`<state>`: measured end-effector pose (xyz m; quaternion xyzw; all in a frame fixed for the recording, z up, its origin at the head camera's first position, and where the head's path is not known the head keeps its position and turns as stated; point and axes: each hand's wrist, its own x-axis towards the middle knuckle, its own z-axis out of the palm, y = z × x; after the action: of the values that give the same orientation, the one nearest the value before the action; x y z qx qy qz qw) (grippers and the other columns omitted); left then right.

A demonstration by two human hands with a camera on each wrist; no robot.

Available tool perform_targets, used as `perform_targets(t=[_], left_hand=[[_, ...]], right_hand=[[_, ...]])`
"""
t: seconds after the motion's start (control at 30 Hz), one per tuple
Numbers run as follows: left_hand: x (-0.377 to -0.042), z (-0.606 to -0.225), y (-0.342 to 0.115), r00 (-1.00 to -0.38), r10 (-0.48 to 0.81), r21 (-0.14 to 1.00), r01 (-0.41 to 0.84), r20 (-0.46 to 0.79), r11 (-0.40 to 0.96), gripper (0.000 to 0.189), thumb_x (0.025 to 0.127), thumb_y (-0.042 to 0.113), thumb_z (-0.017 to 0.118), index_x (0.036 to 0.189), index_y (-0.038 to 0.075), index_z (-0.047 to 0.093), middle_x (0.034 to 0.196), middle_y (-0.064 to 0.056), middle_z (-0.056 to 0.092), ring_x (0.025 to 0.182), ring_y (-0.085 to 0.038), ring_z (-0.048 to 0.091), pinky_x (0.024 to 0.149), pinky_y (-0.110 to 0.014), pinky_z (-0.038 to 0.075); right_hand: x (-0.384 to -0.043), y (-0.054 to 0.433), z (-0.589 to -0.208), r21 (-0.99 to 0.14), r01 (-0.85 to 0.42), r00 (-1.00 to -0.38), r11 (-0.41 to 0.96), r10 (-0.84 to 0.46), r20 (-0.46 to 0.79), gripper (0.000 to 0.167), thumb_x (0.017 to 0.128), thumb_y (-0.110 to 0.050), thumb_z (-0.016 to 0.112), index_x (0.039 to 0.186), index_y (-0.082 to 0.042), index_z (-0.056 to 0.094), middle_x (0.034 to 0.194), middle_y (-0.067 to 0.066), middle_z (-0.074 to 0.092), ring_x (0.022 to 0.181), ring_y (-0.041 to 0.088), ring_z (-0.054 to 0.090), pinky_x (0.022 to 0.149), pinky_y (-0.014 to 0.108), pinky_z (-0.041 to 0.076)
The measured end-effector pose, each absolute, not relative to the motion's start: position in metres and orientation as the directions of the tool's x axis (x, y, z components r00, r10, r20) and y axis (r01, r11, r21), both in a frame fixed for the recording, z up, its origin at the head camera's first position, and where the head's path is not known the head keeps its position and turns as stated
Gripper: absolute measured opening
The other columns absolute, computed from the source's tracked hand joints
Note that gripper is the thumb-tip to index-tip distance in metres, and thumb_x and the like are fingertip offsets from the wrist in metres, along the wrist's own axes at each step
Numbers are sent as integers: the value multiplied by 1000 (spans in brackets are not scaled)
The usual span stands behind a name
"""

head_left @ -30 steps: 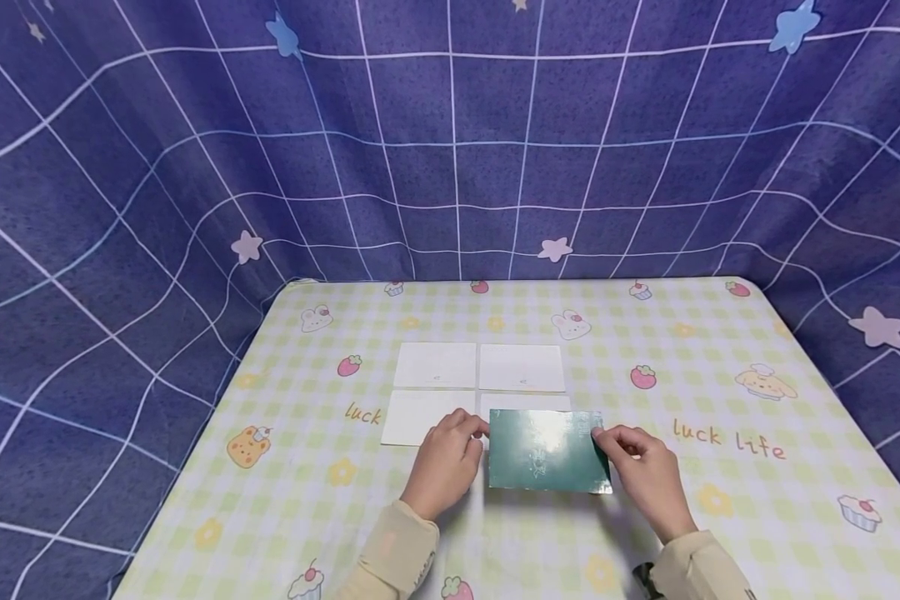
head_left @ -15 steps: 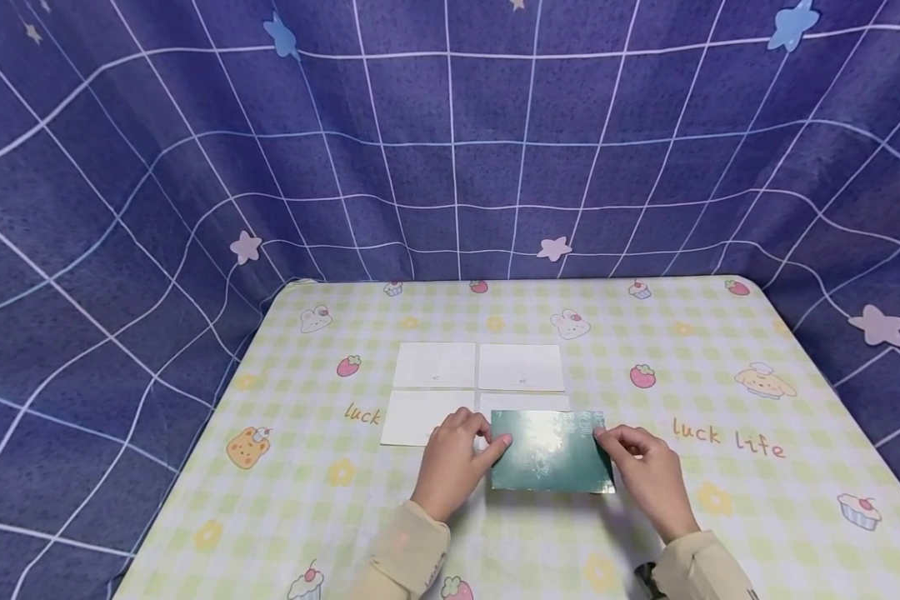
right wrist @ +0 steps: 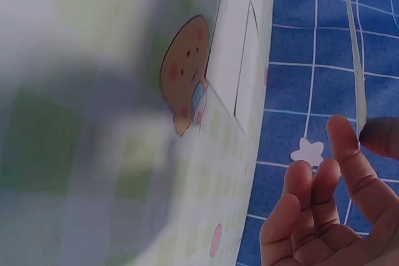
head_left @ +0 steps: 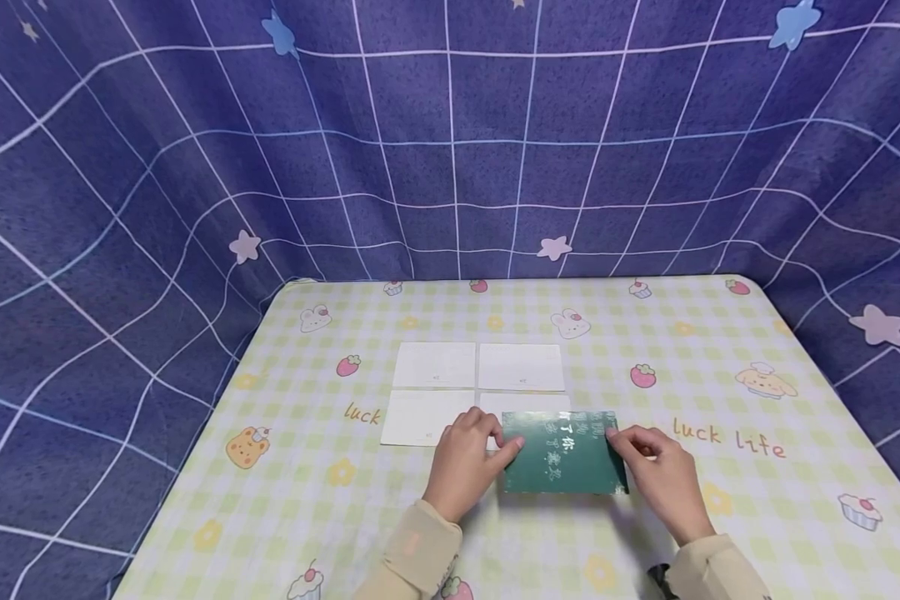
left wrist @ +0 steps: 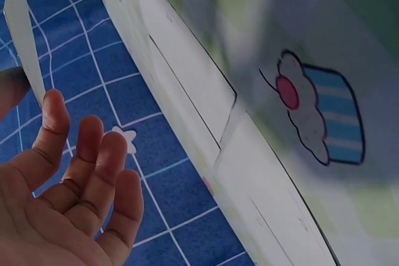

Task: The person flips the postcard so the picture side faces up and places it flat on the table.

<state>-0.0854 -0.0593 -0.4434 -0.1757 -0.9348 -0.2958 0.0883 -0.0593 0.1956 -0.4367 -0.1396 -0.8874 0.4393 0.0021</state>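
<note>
A glossy dark green card [head_left: 566, 471] with white printed characters is held up in front of me, over the near part of the table. My left hand [head_left: 459, 467] pinches its left edge, thumb in front and index finger behind. At the opposite edge my right hand [head_left: 662, 479] pinches the upper right part the same way. Both wrist views show the card nearly edge-on, a thin pale strip [left wrist: 24, 35], clear of the tablecloth. Just beyond lie several white cards in two rows, such as the far left card [head_left: 437, 364]; the green card partly covers the near right card [head_left: 525, 404].
A pale green checked tablecloth [head_left: 720, 350] with printed strawberries, cupcakes and the words "luck life" covers the table. Dark blue curtains [head_left: 487, 175] with a grid and stars hang behind and along both sides.
My left thumb has come over the card's left edge, where only the fingers reached before. Both hands and the card have shifted slightly right, and its glare has faded, revealing the characters.
</note>
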Motion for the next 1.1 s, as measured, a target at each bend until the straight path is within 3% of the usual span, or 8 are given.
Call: perform_targets(t=[0.3, 0.63, 0.87, 1.1], left_hand=[[-83, -442, -45, -918, 318, 486, 396, 239, 779, 33, 96, 43, 68, 76, 19, 57, 88, 2, 58, 81, -15, 55, 76, -35, 48], [-79, -442, -28, -915, 353, 432, 404, 196, 807, 35, 95, 45, 69, 73, 21, 57, 85, 6, 56, 79, -12, 53, 72, -29, 45], [-78, -448, -15, -899, 386, 368, 437, 207, 821, 37, 93, 48, 71, 71, 21, 57, 80, 8, 51, 74, -11, 49, 67, -25, 41], [-75, -452, -1, -895, 391, 334, 444, 216, 832, 40, 91, 47, 73, 68, 20, 54, 75, 8, 47, 71, -9, 47, 66, -24, 39]], right_hand=[[-53, 212, -437, -738, 247, -964, 628, 234, -125, 39, 98, -49, 63, 99, -12, 78, 94, 5, 62, 84, 21, 51, 70, 32, 39], [-49, 231, -441, -680, 242, -969, 692, 212, -129, 45, 100, -51, 59, 100, -10, 77, 106, 9, 67, 98, 26, 58, 80, 39, 45], [-44, 245, -444, -638, 204, -976, 742, 205, -75, 41, 99, -48, 62, 96, -9, 76, 99, 9, 66, 89, 23, 59, 75, 38, 44], [-42, 256, -445, -593, 218, -975, 775, 198, -100, 41, 99, -47, 61, 97, -8, 74, 98, 10, 64, 86, 26, 57, 72, 38, 42]])
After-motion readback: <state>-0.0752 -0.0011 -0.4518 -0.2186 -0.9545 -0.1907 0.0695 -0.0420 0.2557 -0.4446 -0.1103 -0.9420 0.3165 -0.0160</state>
